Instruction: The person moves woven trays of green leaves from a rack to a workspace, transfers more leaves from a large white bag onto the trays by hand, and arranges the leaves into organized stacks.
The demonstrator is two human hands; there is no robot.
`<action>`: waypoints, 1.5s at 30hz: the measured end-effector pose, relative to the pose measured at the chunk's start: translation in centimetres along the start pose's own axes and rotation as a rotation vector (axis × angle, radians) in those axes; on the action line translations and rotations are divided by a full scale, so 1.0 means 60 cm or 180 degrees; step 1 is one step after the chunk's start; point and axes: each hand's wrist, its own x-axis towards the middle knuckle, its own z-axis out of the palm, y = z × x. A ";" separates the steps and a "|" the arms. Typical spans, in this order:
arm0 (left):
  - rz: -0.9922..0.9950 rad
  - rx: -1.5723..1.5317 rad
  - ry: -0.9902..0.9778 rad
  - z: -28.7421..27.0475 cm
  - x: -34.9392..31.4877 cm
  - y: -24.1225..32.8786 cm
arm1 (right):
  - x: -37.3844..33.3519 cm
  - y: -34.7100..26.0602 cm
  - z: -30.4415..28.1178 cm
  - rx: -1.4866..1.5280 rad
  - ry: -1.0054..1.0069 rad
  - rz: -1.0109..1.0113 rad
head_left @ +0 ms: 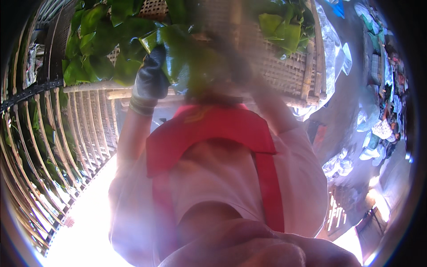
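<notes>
My left hand [152,75], in a dark glove with a pale cuff, is closed on the edge of a glossy wet green sheet [178,49], leaf-like and flat. My right hand [235,69] is smeared by motion over the right part of that sheet, and its fingers cannot be made out. Both hands are above a woven bamboo tray [284,66]. More green pieces [95,40] overlap across the tray's left side, and a smaller group [284,31] lies at its far right.
Slatted bamboo racks [95,124] stand on the left, with more green pieces behind the slats. A bamboo pole [122,94] runs along the tray's near edge. Clear plastic sheeting [327,58] hangs at the tray's right. Bags and bundles [378,120] lie farther right on the grey floor.
</notes>
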 end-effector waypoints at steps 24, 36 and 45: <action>-0.1357 -0.2914 -0.0300 0.075 -0.193 -0.058 | 0.313 0.204 0.027 -0.4023 0.0399 0.0136; -0.0224 -0.1172 0.0184 0.033 -0.110 -0.145 | 0.272 0.204 0.004 -0.3620 0.1373 0.0133; -0.0926 -0.2169 -0.0497 0.066 -0.079 -0.115 | 0.001 0.381 -0.192 -0.3062 0.2182 0.2652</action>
